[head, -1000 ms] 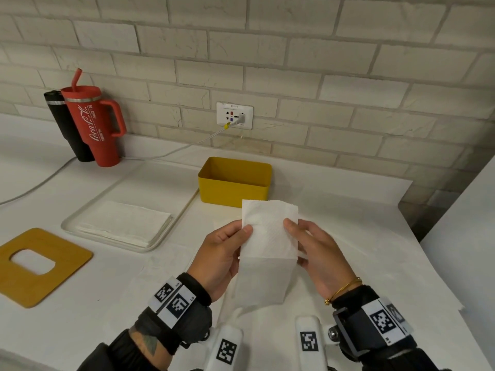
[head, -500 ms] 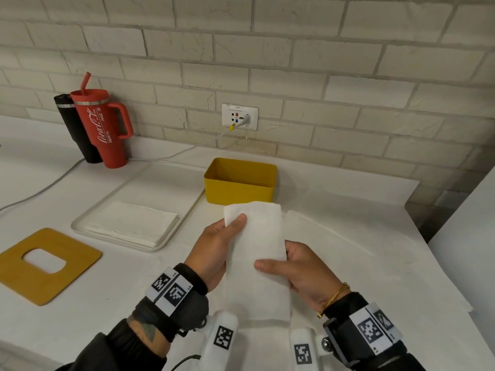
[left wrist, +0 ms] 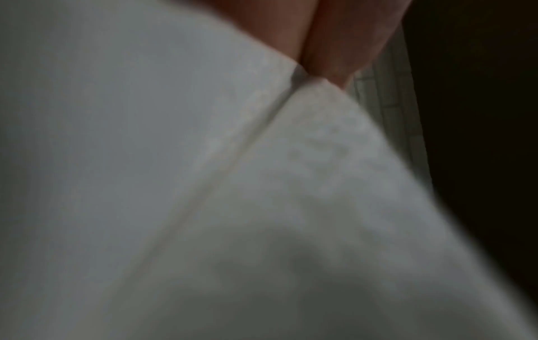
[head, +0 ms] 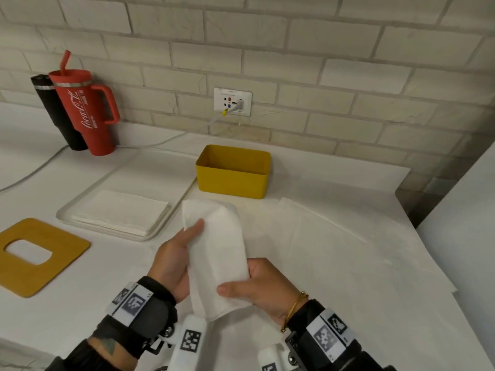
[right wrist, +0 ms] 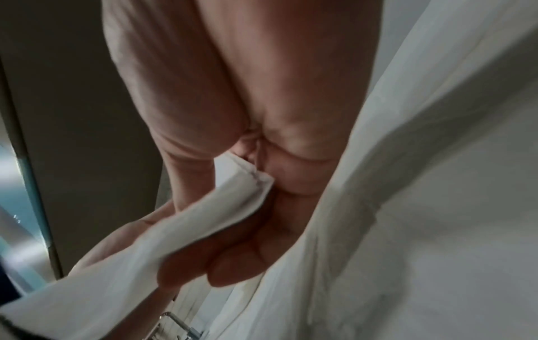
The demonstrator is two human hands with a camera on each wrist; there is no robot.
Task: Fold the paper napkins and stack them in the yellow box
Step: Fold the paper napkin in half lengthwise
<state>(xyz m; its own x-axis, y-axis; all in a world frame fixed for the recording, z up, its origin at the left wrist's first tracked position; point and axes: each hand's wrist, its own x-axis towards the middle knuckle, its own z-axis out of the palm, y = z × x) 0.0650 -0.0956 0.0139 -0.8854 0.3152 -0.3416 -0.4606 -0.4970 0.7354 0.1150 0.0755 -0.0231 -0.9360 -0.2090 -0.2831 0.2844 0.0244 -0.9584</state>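
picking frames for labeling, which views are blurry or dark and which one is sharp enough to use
Head view: sharpest, evenly lit, the napkin and yellow box clear, brick lines bowed by the wide lens. Left wrist view: dim, soft, almost all paper. Right wrist view: brighter, fingers and napkin edge smeared.

both hands (head: 176, 261) (head: 265, 287) curled, gripping

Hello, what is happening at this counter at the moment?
A person is folding a white paper napkin above the counter. The left hand pinches its upper left side, and the right hand holds its lower end. The yellow box stands open behind it; no napkin is visible inside from here. More napkins lie stacked on the white tray to the left.
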